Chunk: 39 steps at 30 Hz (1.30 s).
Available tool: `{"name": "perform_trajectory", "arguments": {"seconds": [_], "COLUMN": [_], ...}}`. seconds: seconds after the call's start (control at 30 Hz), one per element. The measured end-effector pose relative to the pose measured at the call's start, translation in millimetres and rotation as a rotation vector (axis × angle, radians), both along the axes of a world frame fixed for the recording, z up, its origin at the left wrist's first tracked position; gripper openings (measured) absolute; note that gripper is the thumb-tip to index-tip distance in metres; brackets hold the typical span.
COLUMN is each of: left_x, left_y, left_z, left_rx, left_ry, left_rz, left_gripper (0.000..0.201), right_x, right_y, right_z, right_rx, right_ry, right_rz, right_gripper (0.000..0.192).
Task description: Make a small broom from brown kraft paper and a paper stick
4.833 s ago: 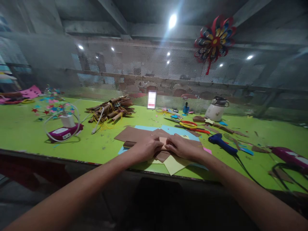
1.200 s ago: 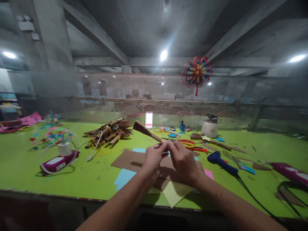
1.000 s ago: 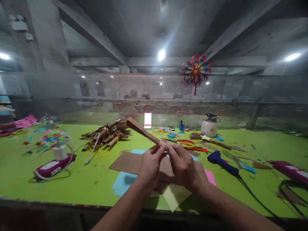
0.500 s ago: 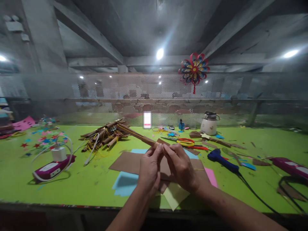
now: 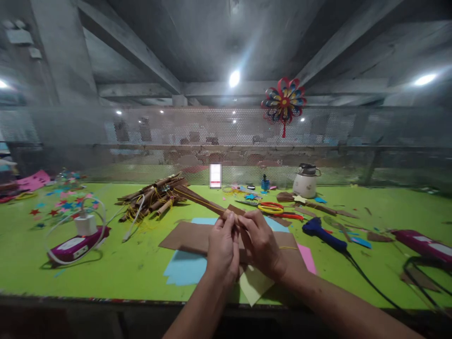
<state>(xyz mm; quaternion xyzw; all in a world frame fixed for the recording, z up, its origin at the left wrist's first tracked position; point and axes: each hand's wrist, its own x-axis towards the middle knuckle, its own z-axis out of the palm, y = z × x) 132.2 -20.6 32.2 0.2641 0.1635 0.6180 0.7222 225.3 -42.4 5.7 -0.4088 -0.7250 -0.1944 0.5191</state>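
Lowered now, the rolled brown paper stick (image 5: 203, 202) points left of my left hand (image 5: 223, 245) and right hand (image 5: 259, 240) (both pinch its near end).

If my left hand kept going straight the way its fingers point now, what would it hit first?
Likely the pile of rolled brown paper sticks. The left hand points up and left along the brown paper roll it pinches, whose far end reaches toward that pile; depth is unclear.
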Motion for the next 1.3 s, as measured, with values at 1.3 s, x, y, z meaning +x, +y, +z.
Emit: {"name": "perform_trajectory", "arguments": {"seconds": [1.3], "left_x": [-18.7], "left_y": [29.1], "left_z": [9.3], "left_rx": [-0.046], "left_ry": [0.287], "left_rz": [-0.129], "left_gripper": [0.018], "right_x": [-4.8], "right_y": [6.2], "right_z": [8.5], "right_rx": [-0.259], "right_ry": [0.076], "right_rz": [0.006], "right_gripper": [0.045]}}
